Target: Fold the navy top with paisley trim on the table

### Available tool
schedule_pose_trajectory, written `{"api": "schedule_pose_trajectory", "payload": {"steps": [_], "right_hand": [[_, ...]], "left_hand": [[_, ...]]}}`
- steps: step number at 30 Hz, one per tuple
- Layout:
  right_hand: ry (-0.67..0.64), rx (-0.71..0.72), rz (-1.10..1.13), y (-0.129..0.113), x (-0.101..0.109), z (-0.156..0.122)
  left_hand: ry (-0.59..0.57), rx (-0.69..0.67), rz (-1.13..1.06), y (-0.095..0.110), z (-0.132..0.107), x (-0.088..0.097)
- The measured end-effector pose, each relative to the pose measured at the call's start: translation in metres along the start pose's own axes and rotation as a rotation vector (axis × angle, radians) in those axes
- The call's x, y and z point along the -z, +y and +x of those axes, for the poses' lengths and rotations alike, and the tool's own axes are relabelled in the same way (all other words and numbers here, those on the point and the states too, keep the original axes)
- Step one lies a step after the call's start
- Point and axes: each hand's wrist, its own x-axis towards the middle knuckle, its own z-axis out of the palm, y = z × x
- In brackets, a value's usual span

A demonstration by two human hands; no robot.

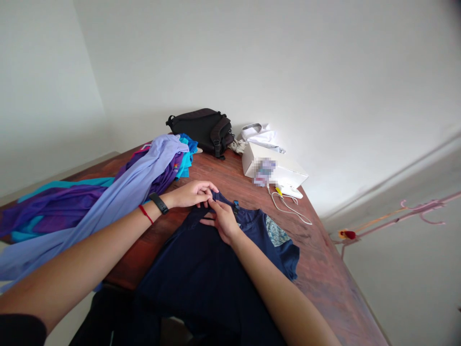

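Note:
A dark navy T-shirt (201, 259) with a patterned patch on its right sleeve lies over the near edge of the wooden table and hangs down toward me. My left hand (194, 193) pinches the shirt's fabric near the left of the collar. Close against it, my right hand (224, 220) grips the same spot with thumb and fingers, the two hands touching or nearly so. Part of the collar and the left shoulder is hidden behind my fingers. A small tag (236, 207) shows at the neckline.
Left on the table (317, 269) lies a heap of purple and turquoise clothes (165, 175) with a lavender cloth (118, 202) across it. Behind are a black backpack (201, 127), white cloth (264, 136), a white box (288, 168) and a white cable (284, 207). A pink rack (403, 214) stands right.

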Motion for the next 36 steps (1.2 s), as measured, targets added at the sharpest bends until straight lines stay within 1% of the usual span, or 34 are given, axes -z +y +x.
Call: {"api": "schedule_pose_trajectory", "payload": {"steps": [4, 7, 9, 12, 14, 16, 20, 25, 27, 32, 36], "right_hand": [[-0.007, -0.065, 0.097, 0.001, 0.000, -0.001], [0.008, -0.079, 0.130, 0.004, 0.002, 0.002], [0.021, -0.079, 0.143, 0.006, 0.002, 0.004], [0.037, -0.083, 0.162, 0.007, 0.003, 0.005], [0.038, -0.082, 0.176, 0.008, 0.002, 0.005], [0.037, -0.082, 0.183, 0.007, 0.002, 0.005], [0.028, -0.086, 0.183, 0.009, 0.003, 0.005], [0.006, -0.081, 0.182, 0.011, 0.005, 0.006], [0.001, -0.084, 0.179, 0.011, 0.005, 0.006], [-0.005, -0.101, 0.166, 0.009, 0.005, 0.006], [-0.028, -0.121, 0.113, 0.008, 0.003, 0.005]], "left_hand": [[0.025, -0.001, -0.028, 0.001, 0.001, -0.002], [0.049, -0.028, 0.005, 0.001, 0.002, -0.003], [0.108, -0.044, 0.038, 0.001, 0.002, 0.000], [0.254, -0.063, 0.093, -0.001, 0.002, 0.008], [0.294, -0.073, 0.124, -0.007, 0.004, 0.014], [0.269, -0.080, 0.147, -0.016, 0.006, 0.019], [0.172, -0.108, 0.170, -0.034, 0.013, 0.023], [0.051, -0.117, 0.217, -0.044, 0.018, 0.025], [0.052, -0.107, 0.256, -0.047, 0.019, 0.025], [0.114, -0.102, 0.366, -0.051, 0.020, 0.025], [0.122, -0.118, 0.515, -0.053, 0.021, 0.026]]}}
